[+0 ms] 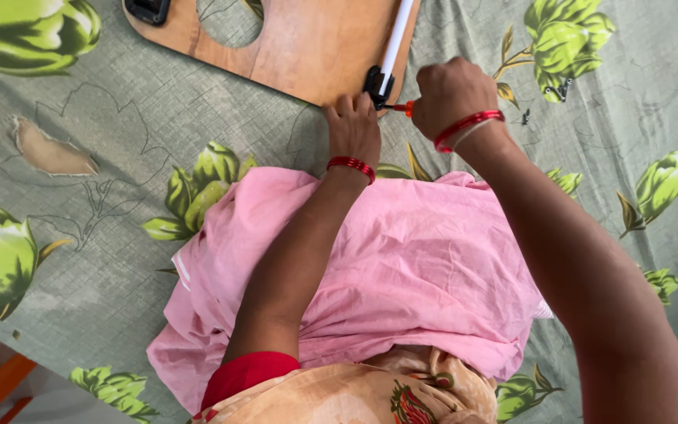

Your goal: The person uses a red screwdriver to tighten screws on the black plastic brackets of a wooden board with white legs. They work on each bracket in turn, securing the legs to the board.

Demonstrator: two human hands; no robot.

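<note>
The fingers of the right hand (450,93) are curled tight into a fist around the red handle of a screwdriver (403,107), of which only a short orange-red stub shows past the fist. The tool's long axis runs nearly level, pointing from the fist toward the person's left, and its tip meets a small black bracket (377,85) at the near edge of a wooden board (308,55). The left hand (355,126) lies just beside the bracket on its other side, fingers pressed together and bent over the board's edge, touching the wood and seeming to steady it. So the bracket sits between the two hands, the left one slightly closer. A white tube (396,35) rises from the bracket and slants away across the board. The board has a round hole and another black fitting (147,9) at its far corner. All lies on a green flowered sheet (119,126), with pink cloth (402,259) over the person's lap
</note>
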